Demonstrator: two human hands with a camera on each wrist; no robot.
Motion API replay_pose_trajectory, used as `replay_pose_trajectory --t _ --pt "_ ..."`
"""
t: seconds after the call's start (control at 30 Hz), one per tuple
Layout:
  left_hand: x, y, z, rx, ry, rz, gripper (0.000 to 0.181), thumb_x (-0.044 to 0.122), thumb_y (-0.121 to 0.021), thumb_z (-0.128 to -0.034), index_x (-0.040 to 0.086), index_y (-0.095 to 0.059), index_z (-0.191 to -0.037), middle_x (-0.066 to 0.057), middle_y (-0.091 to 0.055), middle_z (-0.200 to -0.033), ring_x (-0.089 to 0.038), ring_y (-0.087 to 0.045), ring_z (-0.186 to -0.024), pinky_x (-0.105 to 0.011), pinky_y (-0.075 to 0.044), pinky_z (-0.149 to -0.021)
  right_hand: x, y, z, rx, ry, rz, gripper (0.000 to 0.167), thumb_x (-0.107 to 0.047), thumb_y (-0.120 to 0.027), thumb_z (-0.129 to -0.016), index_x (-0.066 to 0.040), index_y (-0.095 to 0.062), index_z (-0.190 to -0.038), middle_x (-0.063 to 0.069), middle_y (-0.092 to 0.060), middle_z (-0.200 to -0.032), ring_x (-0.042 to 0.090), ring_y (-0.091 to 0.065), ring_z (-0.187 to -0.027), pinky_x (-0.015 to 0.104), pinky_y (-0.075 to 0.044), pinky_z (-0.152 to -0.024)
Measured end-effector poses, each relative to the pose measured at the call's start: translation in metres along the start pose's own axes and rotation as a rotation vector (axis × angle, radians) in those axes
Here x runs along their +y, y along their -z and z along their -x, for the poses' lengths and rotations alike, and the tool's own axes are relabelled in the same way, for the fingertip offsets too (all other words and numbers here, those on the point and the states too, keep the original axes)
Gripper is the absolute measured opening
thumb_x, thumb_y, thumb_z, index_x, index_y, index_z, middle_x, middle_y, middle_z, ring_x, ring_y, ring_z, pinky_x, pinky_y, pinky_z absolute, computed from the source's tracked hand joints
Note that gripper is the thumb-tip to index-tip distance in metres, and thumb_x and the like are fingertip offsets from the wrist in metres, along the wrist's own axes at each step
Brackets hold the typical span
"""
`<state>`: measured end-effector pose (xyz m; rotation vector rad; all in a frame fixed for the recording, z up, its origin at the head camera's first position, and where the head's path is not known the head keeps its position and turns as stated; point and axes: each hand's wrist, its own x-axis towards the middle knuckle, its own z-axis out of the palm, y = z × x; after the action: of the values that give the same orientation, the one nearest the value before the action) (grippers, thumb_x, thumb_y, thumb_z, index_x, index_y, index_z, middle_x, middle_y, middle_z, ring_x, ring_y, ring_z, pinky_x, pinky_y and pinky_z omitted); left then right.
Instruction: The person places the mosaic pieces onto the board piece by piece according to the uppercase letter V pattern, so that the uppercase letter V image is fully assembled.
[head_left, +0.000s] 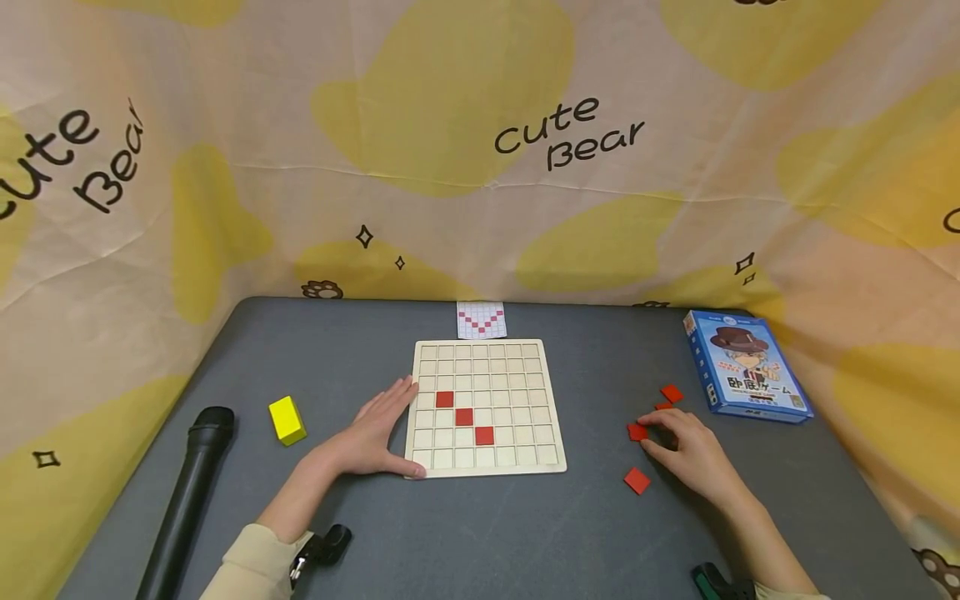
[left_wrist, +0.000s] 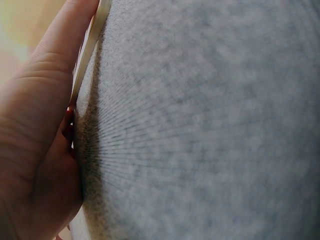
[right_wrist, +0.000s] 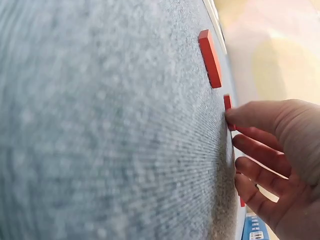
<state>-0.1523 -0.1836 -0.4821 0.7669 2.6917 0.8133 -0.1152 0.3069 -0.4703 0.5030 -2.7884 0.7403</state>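
Observation:
A cream grid board [head_left: 517, 471] lies mid-table, with three red square tiles stepping diagonally down to the right: the upper-left tile [head_left: 445, 399], the middle tile [head_left: 464, 417] and the lower-right tile [head_left: 484, 436]. My left hand [head_left: 378, 425] rests along the board's left edge, fingers straight and thumb at the near corner. To the right of the board, my right hand [head_left: 686, 450] pinches a red tile [head_left: 637, 432] between thumb and fingertips at table level. Nearer me lies another loose red tile [head_left: 637, 481]. Beyond the hand are a farther tile [head_left: 672, 393] and a partly hidden one [head_left: 663, 407].
Behind the board lies a small pattern card [head_left: 482, 321] with a pink V of squares. A blue game box [head_left: 750, 367] sits at the back right. On the left are a yellow block [head_left: 287, 420] and a black microphone-like rod [head_left: 191, 492]. A patterned cloth surrounds the table.

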Motion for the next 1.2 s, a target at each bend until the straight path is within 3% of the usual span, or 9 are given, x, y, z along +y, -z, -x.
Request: replay_pose_trajectory --t 0.2,0.63,1.2 --pt "0.0 0.0 0.0 0.002 0.002 -0.002 0.128 0.069 -0.078 -0.0652 0.002 -0.015 -0.156 -0.015 -0.01 -0.162 -0.032 -0.008 -0.148 -0.056 -0.012 -0.114 0.0 -0.002 -0.002 -0.013 -0.029 -0.003 0.026 -0.018 -0.082 -0.079 -0.014 -0.07 -0.102 0.005 -0.066 -0.106 0.025 -0.057 -0.096 0.046 -0.046 -0.079" --pt "0.001 0.001 0.001 0.005 0.004 0.006 0.127 0.065 -0.08 -0.0656 0.001 -0.016 -0.155 -0.016 -0.011 -0.162 -0.033 -0.009 -0.148 -0.057 -0.012 -0.114 -0.004 -0.004 -0.009 -0.011 -0.032 -0.013 0.022 -0.019 -0.081 -0.08 -0.015 -0.07 -0.099 0.004 -0.067 -0.104 0.025 -0.059 -0.094 0.046 -0.047 -0.08" --pt "-0.002 -0.001 0.001 0.013 -0.009 -0.005 0.127 0.067 -0.079 -0.0651 0.002 -0.017 -0.155 -0.015 -0.01 -0.162 -0.032 -0.008 -0.148 -0.056 -0.013 -0.114 -0.043 -0.038 -0.054 -0.048 0.004 -0.104 0.024 -0.021 -0.081 -0.081 -0.015 -0.071 -0.102 0.001 -0.067 -0.105 0.022 -0.059 -0.096 0.044 -0.049 -0.083"
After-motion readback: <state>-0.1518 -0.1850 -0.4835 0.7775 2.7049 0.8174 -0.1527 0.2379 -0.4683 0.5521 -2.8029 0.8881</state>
